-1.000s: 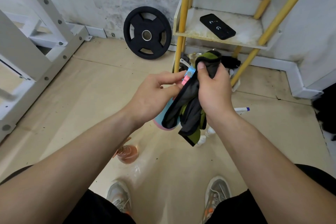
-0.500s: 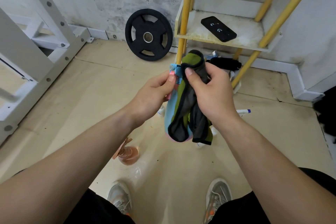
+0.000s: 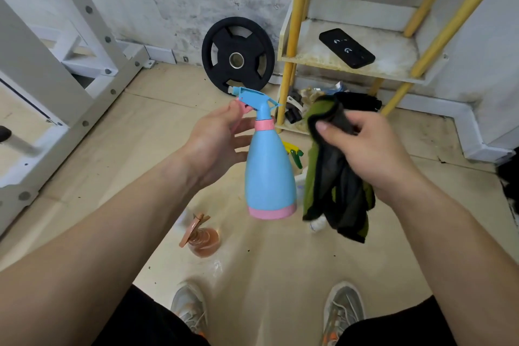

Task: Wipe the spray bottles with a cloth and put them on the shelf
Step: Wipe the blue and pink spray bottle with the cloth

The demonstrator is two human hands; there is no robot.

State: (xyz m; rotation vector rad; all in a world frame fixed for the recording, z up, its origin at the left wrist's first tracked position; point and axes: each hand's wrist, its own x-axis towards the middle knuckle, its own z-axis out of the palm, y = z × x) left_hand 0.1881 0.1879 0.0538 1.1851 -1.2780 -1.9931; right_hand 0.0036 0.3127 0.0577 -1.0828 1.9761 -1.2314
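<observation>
A blue spray bottle [image 3: 269, 174] with a pink collar and pink base hangs upright in mid-air. My left hand [image 3: 222, 140] holds it by the trigger and neck at its top. To the right, apart from the bottle, my right hand [image 3: 365, 149] grips a bunched green and black cloth [image 3: 337, 185] that dangles below the fist. An amber spray bottle [image 3: 203, 239] with a copper-coloured head stands on the floor below my left forearm. The yellow-poled shelf [image 3: 317, 59] is ahead on the right.
A black phone [image 3: 346, 48] lies on the shelf board. Clutter and a dark rag sit on the shelf's bottom level. A black weight plate [image 3: 238, 55] leans on the wall. A white metal rack [image 3: 56, 70] fills the left. A green-yellow sprayer [image 3: 293, 152] and small white items lie behind the bottle.
My right hand has pulled the cloth off the blue bottle and moved right. The bottle, covered before, now hangs fully exposed from my left hand.
</observation>
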